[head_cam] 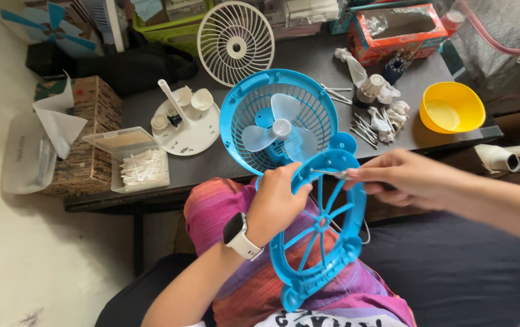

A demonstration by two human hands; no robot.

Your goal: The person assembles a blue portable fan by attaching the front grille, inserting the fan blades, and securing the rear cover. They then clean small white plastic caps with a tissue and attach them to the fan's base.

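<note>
A small blue plastic fan (275, 124) with a pale translucent blade lies face up between the table edge and my lap. Its blue spoked front frame (323, 233) hangs open over my lap. My left hand (278, 203), with a white watch on the wrist, grips the frame's left rim near the hinge. My right hand (408, 178) holds a thin metal tool, a screwdriver (332, 174), with its tip against the top of the frame.
On the dark table (223, 163) stand a cream fan grille (235, 42), a white round fan base (187, 121), a clear box of white sticks (139, 163), loose screws (366, 128), a yellow bowl (451, 107) and an orange carton (396, 30). Cardboard boxes (87, 130) sit left.
</note>
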